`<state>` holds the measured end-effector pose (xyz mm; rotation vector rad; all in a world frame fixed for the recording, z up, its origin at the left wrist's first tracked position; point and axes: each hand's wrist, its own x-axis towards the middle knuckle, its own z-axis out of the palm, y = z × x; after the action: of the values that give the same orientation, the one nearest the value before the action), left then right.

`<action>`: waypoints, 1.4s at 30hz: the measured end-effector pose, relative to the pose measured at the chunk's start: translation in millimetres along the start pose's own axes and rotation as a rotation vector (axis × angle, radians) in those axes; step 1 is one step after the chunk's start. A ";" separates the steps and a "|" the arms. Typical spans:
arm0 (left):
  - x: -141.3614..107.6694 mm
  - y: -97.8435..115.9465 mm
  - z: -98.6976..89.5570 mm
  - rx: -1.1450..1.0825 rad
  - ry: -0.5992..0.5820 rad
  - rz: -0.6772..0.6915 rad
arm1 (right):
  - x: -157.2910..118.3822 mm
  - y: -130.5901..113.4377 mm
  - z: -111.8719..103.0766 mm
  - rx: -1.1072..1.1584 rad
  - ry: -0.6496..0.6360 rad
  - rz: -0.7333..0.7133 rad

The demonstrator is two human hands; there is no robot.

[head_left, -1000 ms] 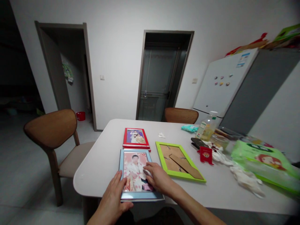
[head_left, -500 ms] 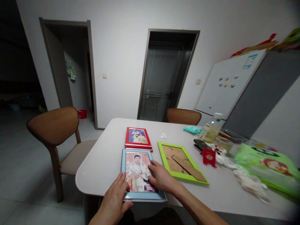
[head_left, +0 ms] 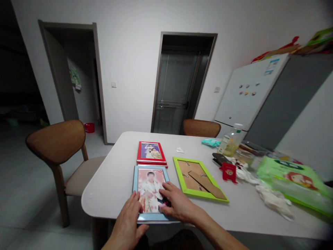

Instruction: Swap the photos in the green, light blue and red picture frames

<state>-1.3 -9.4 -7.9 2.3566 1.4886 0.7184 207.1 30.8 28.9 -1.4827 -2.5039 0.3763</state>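
A light blue picture frame lies face up at the table's near edge, with a photo of a person in white inside. My left hand holds its lower left corner, fingertips over the left rim and thumb by the bottom edge. Across the right side of the photo rests my right hand, its fingers stretched over the picture and covering part of the right rim. Just beyond lies a red picture frame, apparently stacked on another red one. To the right, a lime green picture frame lies face down, showing its brown backing and stand leg.
On the white table are a small white scrap, a teal packet, a bottle, a dark phone-like object, a red card-like item, crumpled tissues and a green tissue pack. Wooden chairs flank the table.
My right hand has slid a little left and down from the blue frame's right rim onto the photo. My left hand stays at its corner. The whole view has shifted slightly.
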 end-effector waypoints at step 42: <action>1.5 -0.3 -4.0 0.019 -0.043 0.021 | 4.4 12.9 3.7 0.172 0.032 0.051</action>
<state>-3.2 -8.1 -4.3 2.3901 1.4608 0.6565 214.6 40.3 21.4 -1.4750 -2.3469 0.5565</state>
